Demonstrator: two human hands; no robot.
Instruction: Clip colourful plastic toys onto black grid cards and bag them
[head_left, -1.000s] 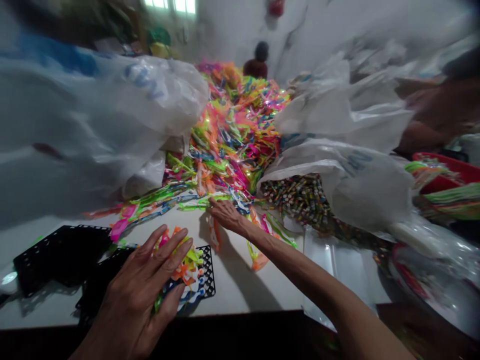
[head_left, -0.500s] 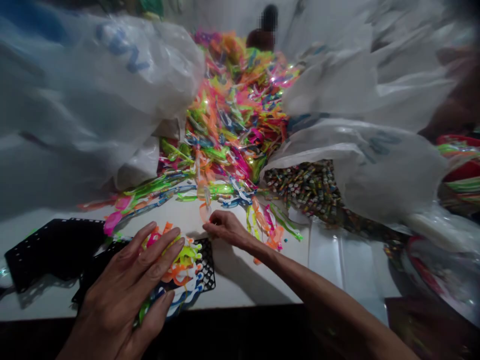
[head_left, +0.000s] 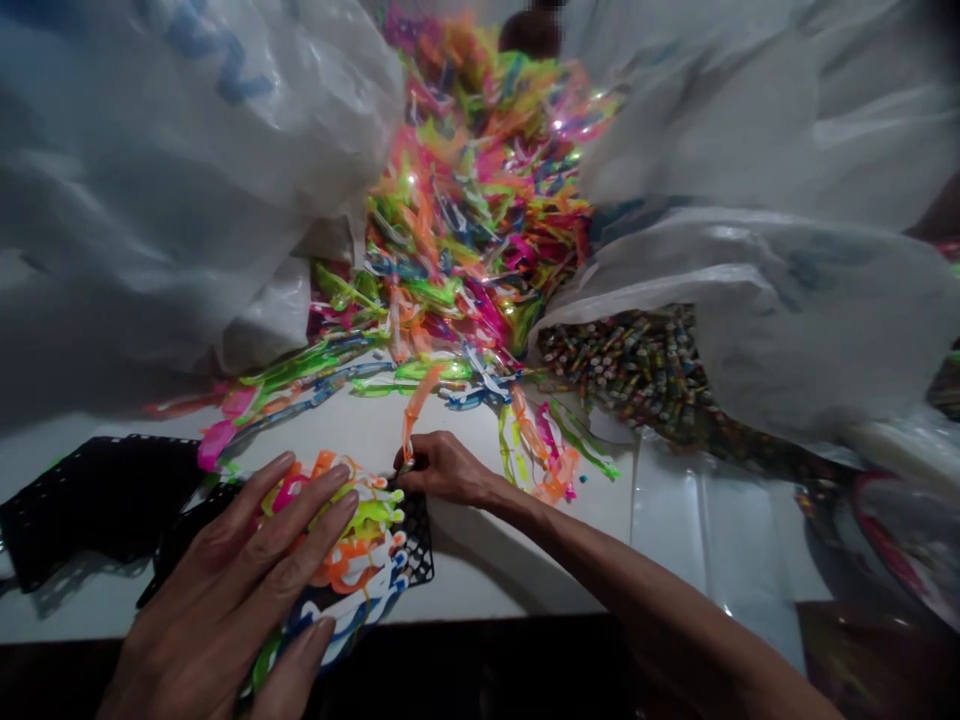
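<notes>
My left hand lies with stretched fingers over a bundle of curved plastic pieces in orange, yellow, white, blue and pink. They rest in rows on a black perforated tray, whose right end shows bare holes. At the tray's far right corner, my right hand has thumb and fingers pinched together. From its fingertips an orange translucent plastic strip stands up, its lower end hidden in the grip.
A large heap of bright plastic strips rises at the back between white plastic bags. Many short patterned sticks spill from the right bag. Black trays lie at left, loose strips at right. The table's front edge is close.
My right hand has moved slightly down and left to the tray's corner, with the orange strip pinched in it. My left hand stays over the bundle. The view has shifted a little.
</notes>
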